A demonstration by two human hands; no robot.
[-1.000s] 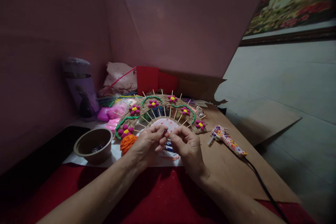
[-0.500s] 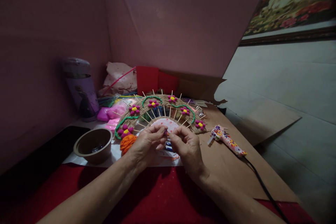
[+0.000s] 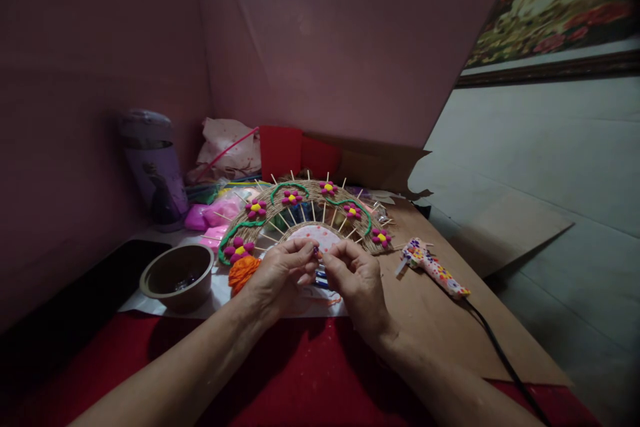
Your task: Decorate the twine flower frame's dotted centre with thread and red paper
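My left hand [image 3: 285, 275] pinches a small dark bead [image 3: 317, 251] between thumb and fingertips. Close beside it my right hand [image 3: 357, 280] is closed in a pinch at a bit of orange thread, mostly hidden by the fingers. An orange yarn ball [image 3: 243, 273] lies against my left wrist, and a loose strand of orange yarn [image 3: 325, 301] trails on the white sheet below my hands. Behind them stands a half-round twine-woven piece [image 3: 313, 188] with sticks poking out, pink-and-yellow flowers and green curls. A brown bowl [image 3: 177, 277] with small shiny pieces inside sits left of the yarn.
A flower-patterned glue gun [image 3: 434, 268] with a black cord lies on brown cardboard [image 3: 425, 320] at the right. A purple tumbler [image 3: 156, 170], pink bags [image 3: 220, 213] and red sheets [image 3: 281, 152] stand at the back. Red cloth [image 3: 300, 367] covers the front.
Hardly anything differs. My hands keep the same pinch, and the orange strand below them has shifted slightly.
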